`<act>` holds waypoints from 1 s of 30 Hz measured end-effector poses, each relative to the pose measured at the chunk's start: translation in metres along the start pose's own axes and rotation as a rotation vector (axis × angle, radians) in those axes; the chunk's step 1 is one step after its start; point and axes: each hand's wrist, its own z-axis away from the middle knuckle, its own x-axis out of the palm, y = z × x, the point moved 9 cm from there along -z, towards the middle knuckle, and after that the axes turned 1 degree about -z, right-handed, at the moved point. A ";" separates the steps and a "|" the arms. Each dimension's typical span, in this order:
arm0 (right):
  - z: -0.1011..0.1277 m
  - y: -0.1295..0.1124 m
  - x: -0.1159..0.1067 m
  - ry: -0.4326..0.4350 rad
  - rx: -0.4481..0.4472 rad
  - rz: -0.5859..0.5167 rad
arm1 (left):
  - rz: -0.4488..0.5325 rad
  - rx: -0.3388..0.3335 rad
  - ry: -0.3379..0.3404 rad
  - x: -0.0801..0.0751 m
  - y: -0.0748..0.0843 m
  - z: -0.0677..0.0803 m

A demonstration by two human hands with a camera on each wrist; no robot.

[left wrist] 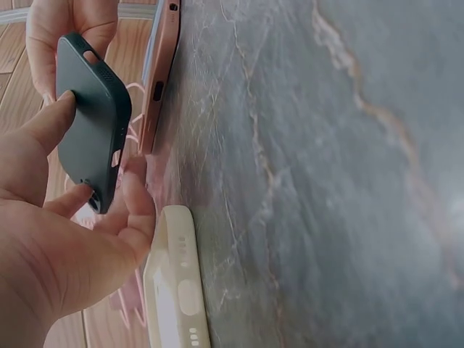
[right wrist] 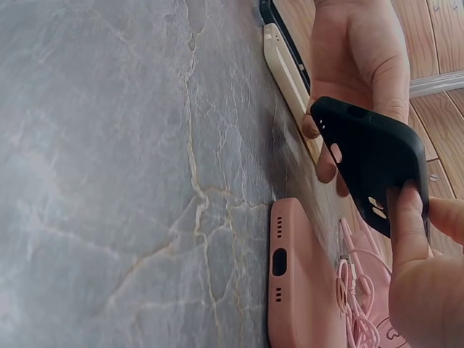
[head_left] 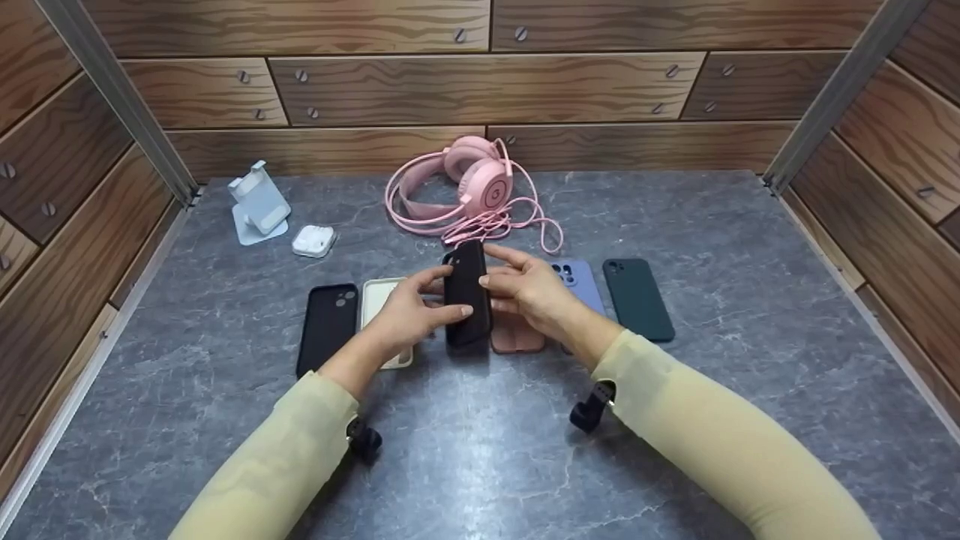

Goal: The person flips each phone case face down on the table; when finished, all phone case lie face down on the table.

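Observation:
A dark phone case (head_left: 466, 300) is held upright and tilted above the tabletop, between both hands. My left hand (head_left: 405, 315) grips its left side, the thumb lying across the near face. My right hand (head_left: 540, 292) pinches the right edge between thumb and fingers. In the right wrist view, the hollow inside of the dark case (right wrist: 370, 152) shows, with camera cutouts near the right fingers. Beneath and right of it lies a pink-brown phone case (head_left: 517, 341), partly covered by the right hand. A cream phone case (head_left: 380, 291) lies partly behind the left hand.
A black phone case (head_left: 328, 326) lies at the row's left end. Right of the hands are a purple case (head_left: 587, 289) and a dark green case (head_left: 640, 300). Behind stand pink headphones (head_left: 484, 187) with coiled cable, a white earphone box (head_left: 313, 241) and a light-blue phone stand (head_left: 262, 202).

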 end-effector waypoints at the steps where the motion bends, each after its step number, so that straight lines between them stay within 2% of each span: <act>1: 0.000 0.000 0.000 -0.001 -0.001 -0.003 | 0.006 -0.004 0.001 -0.001 0.000 0.000; 9: 0.000 -0.001 0.000 -0.010 -0.014 0.038 | -0.014 0.005 0.043 -0.008 0.000 -0.001; 15: -0.002 0.003 -0.004 0.019 0.003 0.100 | -0.105 0.017 0.089 -0.016 0.004 -0.001; 23: -0.003 0.007 -0.003 0.025 0.009 0.173 | -0.254 0.072 0.171 -0.024 0.014 0.002; 30: -0.004 0.007 -0.003 0.011 -0.006 0.251 | -0.268 0.112 0.200 -0.028 0.015 0.003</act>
